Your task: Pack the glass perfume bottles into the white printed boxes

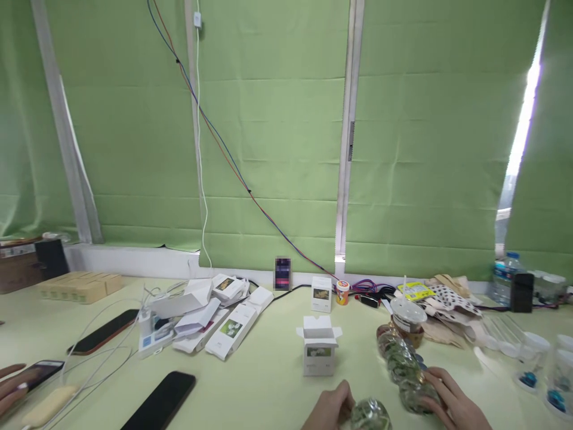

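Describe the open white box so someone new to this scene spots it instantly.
On the pale table below the green blinds, look just beyond the wearer's left hand. A small white box stands upright there, with a photo on its front. Its top flaps are spread open, while the similar white box behind it is shut.

Rests the left hand against a round clear packet low in view. Touches with the right hand the nearest packet in a row of similar ones, leading back to a lidded tub. Faces an open white box on the bench, with a closed white box farther back. Has a heap of white cartons leftward and, at far left, another person's hand at a phone.
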The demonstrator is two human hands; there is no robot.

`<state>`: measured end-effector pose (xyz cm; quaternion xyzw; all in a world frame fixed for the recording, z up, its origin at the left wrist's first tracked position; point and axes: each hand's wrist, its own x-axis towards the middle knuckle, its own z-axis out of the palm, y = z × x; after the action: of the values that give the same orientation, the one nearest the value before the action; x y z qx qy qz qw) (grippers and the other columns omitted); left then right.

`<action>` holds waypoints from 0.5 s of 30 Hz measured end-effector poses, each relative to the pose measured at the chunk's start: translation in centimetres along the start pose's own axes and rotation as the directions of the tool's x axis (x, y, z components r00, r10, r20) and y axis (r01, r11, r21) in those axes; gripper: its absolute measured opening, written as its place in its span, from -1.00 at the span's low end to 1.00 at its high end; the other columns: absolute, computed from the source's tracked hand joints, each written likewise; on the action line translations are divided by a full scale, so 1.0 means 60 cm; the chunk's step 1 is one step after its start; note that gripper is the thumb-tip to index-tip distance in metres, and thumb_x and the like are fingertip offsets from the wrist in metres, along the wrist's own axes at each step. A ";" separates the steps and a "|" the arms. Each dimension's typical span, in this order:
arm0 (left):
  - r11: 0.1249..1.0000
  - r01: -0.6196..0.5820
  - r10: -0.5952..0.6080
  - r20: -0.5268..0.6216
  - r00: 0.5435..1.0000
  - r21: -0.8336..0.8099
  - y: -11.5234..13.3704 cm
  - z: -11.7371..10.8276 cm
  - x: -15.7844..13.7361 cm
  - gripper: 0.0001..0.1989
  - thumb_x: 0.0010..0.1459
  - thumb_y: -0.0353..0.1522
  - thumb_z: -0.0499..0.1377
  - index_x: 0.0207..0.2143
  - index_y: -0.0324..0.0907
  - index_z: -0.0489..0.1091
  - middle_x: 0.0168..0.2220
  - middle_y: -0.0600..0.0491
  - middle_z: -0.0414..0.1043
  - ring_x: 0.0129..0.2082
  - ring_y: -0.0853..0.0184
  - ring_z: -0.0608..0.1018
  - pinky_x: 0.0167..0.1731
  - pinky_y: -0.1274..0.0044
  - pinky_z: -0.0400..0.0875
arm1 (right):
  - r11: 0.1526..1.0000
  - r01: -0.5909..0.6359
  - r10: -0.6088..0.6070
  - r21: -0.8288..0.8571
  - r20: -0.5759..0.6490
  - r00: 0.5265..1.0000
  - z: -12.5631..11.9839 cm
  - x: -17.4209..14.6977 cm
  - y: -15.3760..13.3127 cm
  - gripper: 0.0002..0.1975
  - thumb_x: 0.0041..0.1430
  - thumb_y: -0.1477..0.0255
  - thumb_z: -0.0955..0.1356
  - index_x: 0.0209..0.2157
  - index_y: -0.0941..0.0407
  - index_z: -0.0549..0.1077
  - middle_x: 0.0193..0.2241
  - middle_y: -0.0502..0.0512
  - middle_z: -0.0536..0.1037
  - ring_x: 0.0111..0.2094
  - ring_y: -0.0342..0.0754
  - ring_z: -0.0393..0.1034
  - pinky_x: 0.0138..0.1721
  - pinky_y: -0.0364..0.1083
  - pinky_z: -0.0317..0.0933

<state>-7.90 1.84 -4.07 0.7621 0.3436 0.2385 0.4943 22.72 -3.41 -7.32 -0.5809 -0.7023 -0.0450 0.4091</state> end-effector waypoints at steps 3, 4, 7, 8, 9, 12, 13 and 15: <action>0.998 0.064 -0.064 0.023 0.998 0.007 0.003 -0.009 -0.018 -0.65 -0.20 -0.33 0.33 -0.39 -0.15 0.23 -0.47 0.20 0.27 -0.46 0.42 0.27 -0.44 0.60 0.11 | 0.997 -0.076 0.076 -0.002 -0.069 0.995 0.011 0.005 -0.009 -0.69 0.23 0.15 0.20 -0.11 0.01 0.36 -0.15 0.13 0.41 -0.38 -0.08 0.49 -0.44 -0.17 0.35; 0.997 0.070 -0.071 0.033 0.997 0.019 0.005 -0.010 -0.021 -0.67 -0.17 -0.33 0.31 -0.37 -0.14 0.24 -0.46 0.20 0.28 -0.45 0.42 0.27 -0.42 0.59 0.13 | 0.995 -0.096 0.096 0.005 -0.096 0.991 0.011 0.005 -0.013 -0.66 0.22 0.12 0.20 -0.10 0.03 0.34 -0.16 0.14 0.40 -0.37 -0.06 0.48 -0.41 -0.14 0.36; 0.997 0.037 -0.041 0.057 0.998 0.066 0.009 -0.011 -0.022 -0.72 -0.12 -0.35 0.26 -0.31 -0.14 0.29 -0.40 0.17 0.34 -0.40 0.40 0.32 -0.39 0.59 0.15 | 0.984 -0.178 0.178 0.010 -0.134 0.975 -0.004 0.000 -0.014 -0.59 0.15 0.06 0.22 -0.12 0.07 0.30 -0.25 0.12 0.39 -0.37 -0.01 0.42 -0.31 -0.05 0.35; 0.997 0.009 -0.014 0.065 0.998 0.077 0.008 -0.010 -0.022 -0.70 -0.13 -0.35 0.27 -0.29 -0.13 0.31 -0.38 0.16 0.36 -0.38 0.38 0.34 -0.38 0.59 0.16 | 0.974 -0.228 0.226 0.000 -0.134 0.965 -0.011 -0.004 -0.011 -0.57 0.13 0.04 0.22 -0.13 0.08 0.30 -0.26 0.13 0.38 -0.36 0.00 0.42 -0.29 -0.02 0.35; 0.996 -0.025 0.019 0.074 0.997 0.085 0.007 -0.009 -0.021 -0.67 -0.15 -0.35 0.28 -0.27 -0.13 0.33 -0.35 0.14 0.39 -0.35 0.37 0.36 -0.37 0.59 0.17 | 0.957 -0.290 0.286 -0.015 -0.128 0.950 -0.018 -0.008 -0.007 -0.55 0.12 0.03 0.21 -0.14 0.08 0.31 -0.26 0.14 0.39 -0.34 0.03 0.42 -0.28 0.01 0.35; 0.989 -0.109 0.101 0.083 0.991 0.098 -0.003 -0.006 -0.019 -0.59 -0.18 -0.30 0.33 -0.21 -0.13 0.36 -0.27 0.12 0.43 -0.32 0.34 0.39 -0.36 0.60 0.20 | 0.890 -0.452 0.448 -0.056 -0.073 0.891 -0.029 -0.018 0.009 -0.47 0.07 0.00 0.18 -0.12 0.13 0.34 -0.19 0.24 0.39 -0.16 0.16 0.41 -0.16 0.10 0.32; 0.987 -0.119 0.111 0.078 0.991 0.108 -0.008 -0.005 -0.018 -0.59 -0.18 -0.27 0.34 -0.22 -0.13 0.38 -0.28 0.12 0.44 -0.33 0.34 0.39 -0.38 0.61 0.20 | 0.870 -0.487 0.486 -0.070 -0.038 0.873 -0.029 -0.020 0.013 -0.45 0.05 0.00 0.18 -0.12 0.14 0.35 -0.18 0.26 0.39 -0.13 0.19 0.40 -0.12 0.12 0.30; 0.982 -0.114 0.106 0.060 0.993 0.148 -0.017 -0.003 -0.016 -0.63 -0.18 -0.23 0.34 -0.28 -0.15 0.41 -0.35 0.13 0.43 -0.39 0.37 0.37 -0.44 0.62 0.16 | 0.851 -0.518 0.522 -0.084 0.039 0.852 -0.026 -0.022 0.016 -0.46 0.04 0.02 0.18 -0.15 0.16 0.38 -0.17 0.29 0.39 -0.13 0.20 0.42 -0.09 0.13 0.29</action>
<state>-8.96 1.47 -4.94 0.8211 0.3053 0.2188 0.4298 24.36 -4.99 -7.54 -0.7642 -0.5291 0.0599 0.3640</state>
